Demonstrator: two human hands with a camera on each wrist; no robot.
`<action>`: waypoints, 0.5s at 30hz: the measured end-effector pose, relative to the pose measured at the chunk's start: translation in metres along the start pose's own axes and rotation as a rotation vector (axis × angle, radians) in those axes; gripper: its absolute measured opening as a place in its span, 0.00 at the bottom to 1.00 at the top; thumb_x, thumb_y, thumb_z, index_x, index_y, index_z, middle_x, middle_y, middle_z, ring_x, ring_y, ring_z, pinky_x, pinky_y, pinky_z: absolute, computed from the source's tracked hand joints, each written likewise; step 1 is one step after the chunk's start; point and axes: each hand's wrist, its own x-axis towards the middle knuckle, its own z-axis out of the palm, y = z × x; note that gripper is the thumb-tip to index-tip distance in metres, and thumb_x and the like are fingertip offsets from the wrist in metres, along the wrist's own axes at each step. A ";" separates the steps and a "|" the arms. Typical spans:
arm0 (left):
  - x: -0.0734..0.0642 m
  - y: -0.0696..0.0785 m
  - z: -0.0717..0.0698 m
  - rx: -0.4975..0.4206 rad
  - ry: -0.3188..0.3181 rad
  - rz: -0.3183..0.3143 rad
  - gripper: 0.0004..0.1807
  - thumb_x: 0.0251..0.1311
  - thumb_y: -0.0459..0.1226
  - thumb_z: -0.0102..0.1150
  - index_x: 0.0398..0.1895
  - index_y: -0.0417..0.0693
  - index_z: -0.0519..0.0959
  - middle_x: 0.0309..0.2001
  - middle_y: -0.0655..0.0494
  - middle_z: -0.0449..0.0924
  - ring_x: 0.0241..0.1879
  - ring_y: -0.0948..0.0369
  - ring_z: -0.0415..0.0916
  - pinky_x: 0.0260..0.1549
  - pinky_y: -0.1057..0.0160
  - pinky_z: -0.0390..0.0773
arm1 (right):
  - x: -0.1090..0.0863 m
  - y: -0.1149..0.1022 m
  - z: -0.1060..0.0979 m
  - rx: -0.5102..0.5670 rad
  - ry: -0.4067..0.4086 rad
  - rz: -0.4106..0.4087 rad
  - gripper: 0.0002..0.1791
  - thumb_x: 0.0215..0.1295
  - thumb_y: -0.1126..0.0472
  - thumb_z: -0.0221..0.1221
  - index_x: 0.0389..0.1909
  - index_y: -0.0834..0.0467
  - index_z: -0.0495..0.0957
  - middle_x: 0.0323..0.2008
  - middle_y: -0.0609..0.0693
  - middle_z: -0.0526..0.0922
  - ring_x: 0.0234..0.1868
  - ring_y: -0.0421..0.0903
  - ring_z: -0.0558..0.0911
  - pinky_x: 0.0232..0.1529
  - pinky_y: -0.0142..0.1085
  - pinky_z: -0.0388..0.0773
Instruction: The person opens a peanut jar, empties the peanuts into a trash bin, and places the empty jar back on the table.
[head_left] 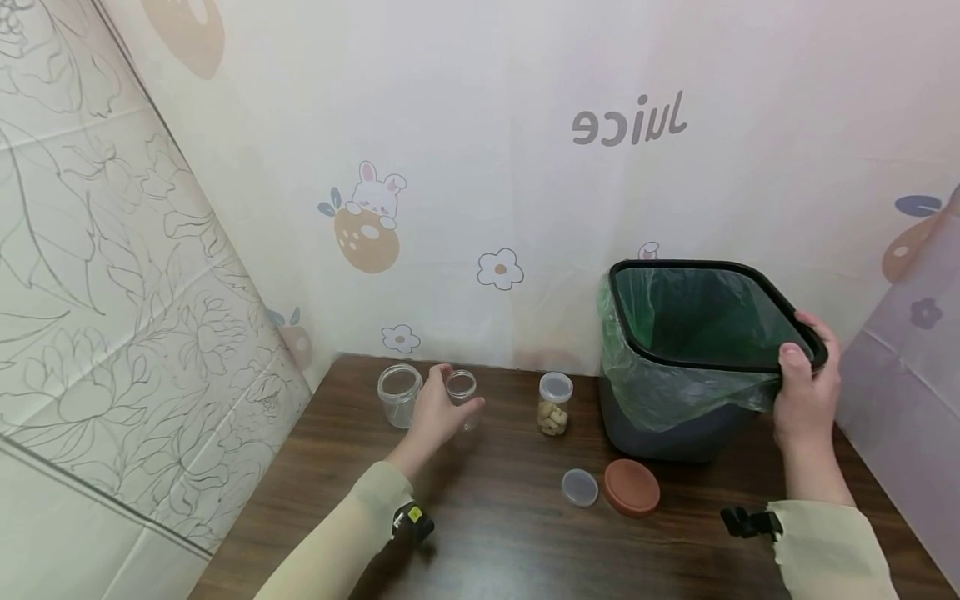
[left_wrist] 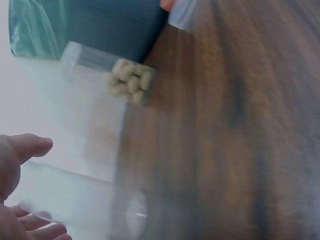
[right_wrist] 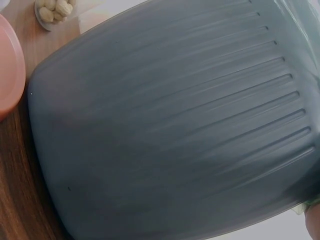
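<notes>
My left hand (head_left: 433,414) is around a small clear jar (head_left: 461,386) near the table's back edge. In the left wrist view the thumb stands apart from this jar (left_wrist: 85,197), and the fingers extend behind it. A wider clear jar (head_left: 398,393) stands just left of that hand. With my right hand (head_left: 812,390) I grip the right corner of the black rim on a dark grey trash bin (head_left: 660,442). A green translucent bag (head_left: 660,398) lines the bin and folds over its outside. The right wrist view shows mostly the ribbed bin wall (right_wrist: 165,130).
A clear jar holding pale peanuts (head_left: 553,418) stands between the small jar and the bin. In front of the bin, a small clear lid (head_left: 580,487) and an orange-red lid (head_left: 632,487) lie on the brown wooden table (head_left: 480,517). A printed curtain (head_left: 487,183) hangs directly behind.
</notes>
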 end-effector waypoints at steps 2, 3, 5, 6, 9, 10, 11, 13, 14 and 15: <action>-0.003 0.019 -0.010 -0.017 -0.001 0.007 0.47 0.56 0.48 0.83 0.73 0.37 0.68 0.69 0.38 0.78 0.68 0.40 0.77 0.65 0.39 0.76 | 0.000 0.000 0.000 -0.003 0.000 0.002 0.32 0.68 0.54 0.67 0.74 0.48 0.78 0.68 0.48 0.75 0.58 0.43 0.72 0.64 0.32 0.61; -0.004 0.027 -0.013 -0.009 0.006 0.017 0.48 0.56 0.48 0.83 0.74 0.38 0.68 0.70 0.39 0.78 0.69 0.41 0.76 0.66 0.40 0.76 | 0.000 0.000 -0.001 -0.007 0.000 0.004 0.32 0.68 0.54 0.67 0.74 0.48 0.78 0.68 0.48 0.75 0.59 0.43 0.72 0.64 0.32 0.61; -0.004 0.038 -0.017 0.011 0.017 0.035 0.48 0.57 0.47 0.82 0.75 0.39 0.68 0.69 0.40 0.78 0.67 0.42 0.77 0.65 0.42 0.77 | 0.000 0.000 -0.001 -0.017 -0.002 0.007 0.32 0.68 0.54 0.67 0.74 0.47 0.78 0.69 0.47 0.75 0.59 0.42 0.72 0.64 0.32 0.61; -0.003 0.043 -0.018 0.023 0.026 0.049 0.48 0.57 0.48 0.82 0.76 0.41 0.68 0.70 0.41 0.77 0.67 0.43 0.77 0.65 0.42 0.78 | 0.000 0.000 -0.001 -0.021 -0.003 0.010 0.32 0.68 0.54 0.67 0.74 0.47 0.78 0.69 0.47 0.75 0.59 0.42 0.72 0.64 0.32 0.61; -0.003 0.057 -0.019 0.043 0.041 0.105 0.49 0.57 0.48 0.83 0.77 0.42 0.68 0.71 0.41 0.76 0.68 0.43 0.76 0.65 0.42 0.77 | 0.001 0.001 -0.001 -0.030 -0.006 0.014 0.32 0.68 0.54 0.67 0.74 0.47 0.78 0.69 0.47 0.75 0.58 0.42 0.72 0.64 0.33 0.61; -0.003 0.062 -0.018 0.050 0.046 0.132 0.49 0.57 0.48 0.83 0.77 0.42 0.68 0.69 0.41 0.78 0.67 0.42 0.76 0.65 0.42 0.78 | 0.001 0.001 -0.001 -0.032 -0.006 0.013 0.32 0.68 0.54 0.67 0.74 0.46 0.78 0.69 0.47 0.75 0.58 0.42 0.72 0.64 0.33 0.61; -0.004 0.066 -0.016 0.059 0.048 0.161 0.48 0.57 0.48 0.83 0.77 0.42 0.68 0.69 0.42 0.77 0.68 0.42 0.76 0.65 0.42 0.77 | 0.001 0.001 -0.001 -0.031 -0.006 0.013 0.32 0.68 0.54 0.67 0.74 0.46 0.78 0.69 0.47 0.75 0.58 0.42 0.72 0.64 0.33 0.61; -0.006 0.074 -0.011 0.078 0.056 0.223 0.48 0.57 0.48 0.83 0.76 0.42 0.69 0.69 0.41 0.77 0.70 0.42 0.74 0.68 0.42 0.76 | 0.000 0.001 -0.001 -0.026 -0.004 0.007 0.32 0.68 0.54 0.67 0.74 0.47 0.78 0.69 0.47 0.75 0.58 0.42 0.72 0.64 0.32 0.61; -0.007 0.078 -0.007 0.089 0.057 0.253 0.48 0.57 0.49 0.83 0.76 0.42 0.69 0.69 0.40 0.77 0.70 0.41 0.74 0.68 0.42 0.76 | 0.000 0.000 -0.001 -0.021 -0.002 0.003 0.32 0.68 0.54 0.67 0.74 0.47 0.78 0.69 0.47 0.75 0.59 0.42 0.72 0.64 0.32 0.61; -0.007 0.080 -0.002 0.097 0.050 0.276 0.48 0.57 0.49 0.83 0.76 0.42 0.68 0.69 0.41 0.76 0.71 0.42 0.73 0.69 0.42 0.75 | 0.000 0.000 -0.001 -0.017 -0.001 0.001 0.32 0.68 0.54 0.67 0.74 0.47 0.78 0.69 0.47 0.75 0.59 0.43 0.72 0.64 0.32 0.61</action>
